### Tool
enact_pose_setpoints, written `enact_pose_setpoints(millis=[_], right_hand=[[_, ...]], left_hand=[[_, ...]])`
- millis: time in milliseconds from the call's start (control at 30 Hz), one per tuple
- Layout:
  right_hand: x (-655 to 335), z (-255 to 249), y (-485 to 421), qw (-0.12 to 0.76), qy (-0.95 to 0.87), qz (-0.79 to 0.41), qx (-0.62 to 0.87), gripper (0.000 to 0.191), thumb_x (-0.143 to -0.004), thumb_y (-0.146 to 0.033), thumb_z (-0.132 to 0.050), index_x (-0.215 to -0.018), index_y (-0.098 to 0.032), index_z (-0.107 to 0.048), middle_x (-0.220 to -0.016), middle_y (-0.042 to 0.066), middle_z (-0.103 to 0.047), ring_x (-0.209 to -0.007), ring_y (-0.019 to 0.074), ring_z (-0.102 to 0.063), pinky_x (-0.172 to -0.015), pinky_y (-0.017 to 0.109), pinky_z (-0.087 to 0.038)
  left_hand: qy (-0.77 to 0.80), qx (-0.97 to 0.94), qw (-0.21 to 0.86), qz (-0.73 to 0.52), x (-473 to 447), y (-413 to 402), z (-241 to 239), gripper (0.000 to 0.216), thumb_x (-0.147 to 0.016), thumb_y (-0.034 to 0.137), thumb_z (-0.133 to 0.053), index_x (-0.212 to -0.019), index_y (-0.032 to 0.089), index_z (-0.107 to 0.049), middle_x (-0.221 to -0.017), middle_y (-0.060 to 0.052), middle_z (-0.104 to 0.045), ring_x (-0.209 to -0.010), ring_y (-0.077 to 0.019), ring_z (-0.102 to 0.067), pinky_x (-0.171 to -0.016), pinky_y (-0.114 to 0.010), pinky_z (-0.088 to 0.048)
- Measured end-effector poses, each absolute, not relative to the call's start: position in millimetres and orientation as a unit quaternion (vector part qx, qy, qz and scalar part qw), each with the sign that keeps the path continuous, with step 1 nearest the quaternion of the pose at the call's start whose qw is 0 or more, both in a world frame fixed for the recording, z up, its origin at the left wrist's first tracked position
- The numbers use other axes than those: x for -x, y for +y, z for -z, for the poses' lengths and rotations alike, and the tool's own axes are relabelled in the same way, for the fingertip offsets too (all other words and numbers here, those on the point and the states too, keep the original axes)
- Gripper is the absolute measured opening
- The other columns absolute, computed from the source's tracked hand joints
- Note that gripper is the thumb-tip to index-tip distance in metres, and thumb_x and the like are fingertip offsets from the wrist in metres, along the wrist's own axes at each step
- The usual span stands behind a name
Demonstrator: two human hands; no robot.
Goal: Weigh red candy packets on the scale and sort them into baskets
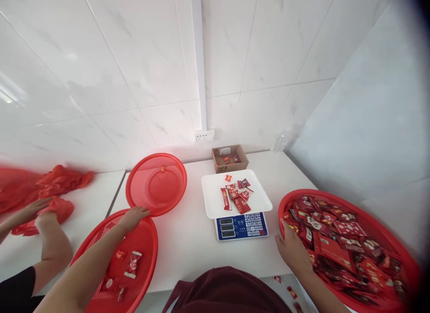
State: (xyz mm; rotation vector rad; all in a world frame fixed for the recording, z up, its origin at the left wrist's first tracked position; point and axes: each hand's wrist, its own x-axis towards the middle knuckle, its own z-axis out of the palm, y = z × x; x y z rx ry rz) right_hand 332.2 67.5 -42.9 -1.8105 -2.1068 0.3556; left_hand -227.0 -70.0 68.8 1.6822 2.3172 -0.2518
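Note:
My left hand (134, 218) has its fingers over the far rim of a red plastic basket (152, 252) holding a few wrapped candies. At the right, my right hand (293, 248) grips the near-left rim of another red basket (366, 210), heaped with red-wrapped candies and snacks; the thumb is outside and the fingers are inside. Between the hands stands a digital scale (241, 227) with a blue keypad. Several red packets (233, 194) lie on its white tray (215, 201).
An empty red basket (161, 163) leans behind the left one. A cardboard box (231, 168) with packets and a clear plastic container (278, 143) stand by the wall. At left, another person's hands (47, 214) handle red plastic bags (60, 180). Candies (291, 293) lie below the table edge.

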Motion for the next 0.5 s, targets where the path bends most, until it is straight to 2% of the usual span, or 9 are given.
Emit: enact_pose_setpoints(millis=[67, 167, 333, 433, 500], right_hand=[[-332.2, 42.9, 67.2, 0.168, -0.74, -0.124, 0.64, 0.056, -0.084, -0.036, -0.032, -0.132, -0.007, -0.039, -0.127, 0.02, -0.053, -0.118, 0.0284, -0.051, -0.096, 0.042, -0.042], [-332.3, 43.0, 66.8, 0.164, -0.738, -0.127, 0.642, 0.057, -0.083, -0.036, -0.032, -0.131, -0.006, -0.04, -0.128, 0.02, -0.053, -0.118, 0.0283, -0.05, -0.095, 0.041, -0.043], [-332.2, 44.8, 66.8, 0.163, -0.731, -0.132, 0.65, 0.059, -0.083, -0.037, -0.033, -0.131, -0.004, -0.041, -0.128, 0.021, -0.052, -0.118, 0.0293, -0.05, -0.095, 0.041, -0.043], [-331.8, 44.8, 66.6, 0.171, -0.725, -0.131, 0.654, 0.057, -0.083, -0.036, -0.033, -0.133, -0.008, -0.04, -0.128, 0.019, -0.053, -0.116, 0.0295, -0.052, -0.094, 0.043, -0.044], [-331.3, 43.9, 66.2, 0.176, -0.724, -0.131, 0.654, 0.056, -0.084, -0.036, -0.033, -0.133, -0.01, -0.04, -0.127, 0.018, -0.054, -0.116, 0.0294, -0.052, -0.093, 0.043, -0.044]], left_hand=[[0.778, -0.604, 0.127, 0.115, 233.6, -70.5, -72.3, 0.05, -0.065, -0.004, -0.039, -0.095, 0.026, -0.064, -0.111, -0.004, -0.062, -0.109, -0.0212, -0.053, -0.097, -0.034, -0.035], [0.802, -0.577, 0.055, 0.142, 249.7, -74.5, -80.8, 0.045, -0.074, -0.002, -0.036, -0.1, 0.023, -0.063, -0.111, -0.01, -0.059, -0.11, -0.0244, -0.051, -0.101, -0.04, -0.03], [0.824, -0.526, -0.049, 0.206, 266.1, -79.4, -88.8, 0.043, -0.082, 0.004, -0.029, -0.106, 0.02, -0.061, -0.113, -0.015, -0.054, -0.107, -0.0277, -0.05, -0.087, -0.041, -0.039], [0.825, -0.525, -0.028, 0.208, 265.5, -73.0, -88.6, 0.046, -0.082, 0.003, -0.027, -0.111, 0.02, -0.058, -0.116, -0.015, -0.051, -0.106, -0.0271, -0.051, -0.079, -0.037, -0.044], [0.839, -0.517, -0.003, 0.168, 258.7, -62.6, -88.2, 0.05, -0.08, 0.0, -0.027, -0.118, 0.019, -0.054, -0.117, -0.015, -0.051, -0.107, -0.0264, -0.051, -0.079, -0.036, -0.045]])
